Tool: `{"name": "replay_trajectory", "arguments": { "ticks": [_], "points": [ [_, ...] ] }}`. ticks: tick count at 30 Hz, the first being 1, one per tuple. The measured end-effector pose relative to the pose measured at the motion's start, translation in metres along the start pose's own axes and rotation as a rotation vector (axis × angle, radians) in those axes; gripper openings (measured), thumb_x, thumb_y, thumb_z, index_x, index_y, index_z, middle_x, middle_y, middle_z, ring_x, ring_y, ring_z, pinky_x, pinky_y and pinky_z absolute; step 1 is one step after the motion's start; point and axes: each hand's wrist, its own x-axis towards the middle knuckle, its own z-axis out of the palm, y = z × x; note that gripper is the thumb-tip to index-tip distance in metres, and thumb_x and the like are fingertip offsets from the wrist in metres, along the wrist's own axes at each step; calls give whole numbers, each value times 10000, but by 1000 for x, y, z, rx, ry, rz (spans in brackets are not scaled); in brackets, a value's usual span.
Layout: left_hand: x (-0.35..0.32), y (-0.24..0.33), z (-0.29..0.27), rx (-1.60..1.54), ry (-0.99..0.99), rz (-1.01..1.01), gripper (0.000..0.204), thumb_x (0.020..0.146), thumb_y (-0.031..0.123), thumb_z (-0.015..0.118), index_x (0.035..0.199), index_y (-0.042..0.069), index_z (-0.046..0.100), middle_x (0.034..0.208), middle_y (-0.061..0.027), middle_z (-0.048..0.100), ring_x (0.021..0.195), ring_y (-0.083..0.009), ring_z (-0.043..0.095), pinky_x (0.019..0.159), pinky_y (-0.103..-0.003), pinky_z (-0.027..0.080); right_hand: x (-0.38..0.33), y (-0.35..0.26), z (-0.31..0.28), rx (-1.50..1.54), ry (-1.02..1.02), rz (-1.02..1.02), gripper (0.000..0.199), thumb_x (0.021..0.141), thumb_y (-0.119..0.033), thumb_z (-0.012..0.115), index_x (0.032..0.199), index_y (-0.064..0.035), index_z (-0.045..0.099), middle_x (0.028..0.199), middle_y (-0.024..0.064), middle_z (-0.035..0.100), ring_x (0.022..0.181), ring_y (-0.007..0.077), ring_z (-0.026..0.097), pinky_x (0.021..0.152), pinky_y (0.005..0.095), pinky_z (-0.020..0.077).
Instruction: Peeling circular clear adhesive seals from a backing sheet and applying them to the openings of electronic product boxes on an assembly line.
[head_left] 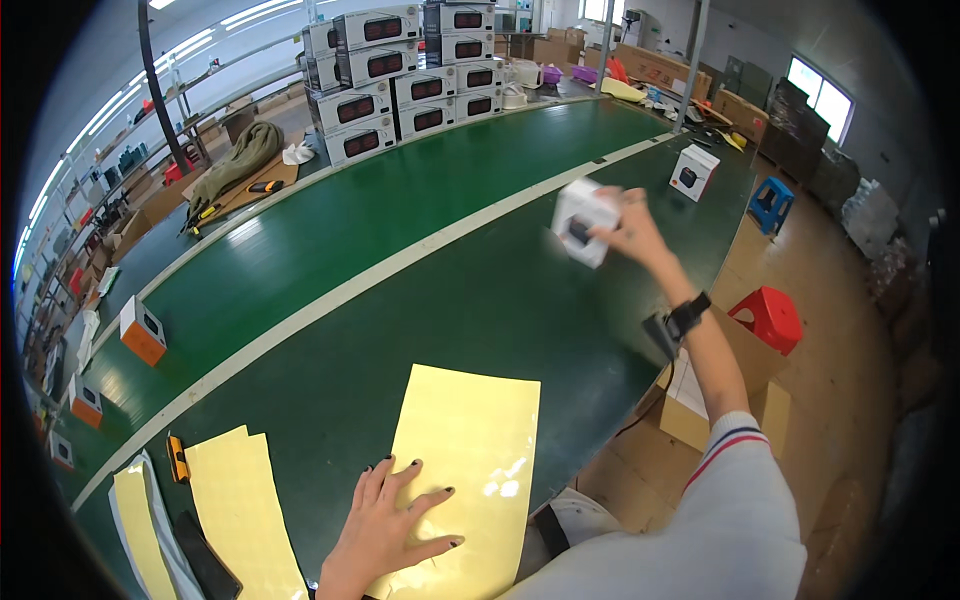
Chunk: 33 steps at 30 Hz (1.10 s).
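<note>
Fingers (612,226) of the right hand (632,232) grip a small white box (583,222), held out above the green bench (420,210). The left hand (385,535) lies open, spread flat on a yellow sheet (470,440) near the body. Likely step: carrying the box; next needs a steady set-down.

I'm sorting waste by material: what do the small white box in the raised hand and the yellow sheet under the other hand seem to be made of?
The small white box in the right hand looks like printed cardboard: flat faces, crisp edges, though blurred. The yellow sheet under the left hand seems glossy coated paper or film, since it mirrors the ceiling light.
</note>
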Motion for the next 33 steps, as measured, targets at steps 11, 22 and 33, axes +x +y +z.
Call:
{"name": "replay_trajectory", "arguments": {
  "ticks": [11,22,33],
  "points": [
    [6,2,1,70,71,-212,447,775,364,710,1130,122,585,1325,-230,361,1242,-449,339,1013,-523,320,-1,-1,-2,-453,-322,478,678,722,-423,693,1273,-110,454,1269,230,411,1149,433,473,916,587,392],
    [23,-20,1,127,190,-591,909,560,450,849,1276,76,433,1209,-301,390,1138,-433,393,891,-516,383,0,-216,79,178,-921,-351,1037,690,-685,644,1308,102,372,1257,290,458,1178,414,442,995,429,373],
    [11,-65,-6,-662,375,-773,530,784,85,717,1248,-13,481,831,-9,566,742,-70,526,675,-204,443,1,-227,104,425,-942,-132,580,683,-412,775,1005,5,533,959,153,554,884,266,564,749,335,455]
  ]
}}
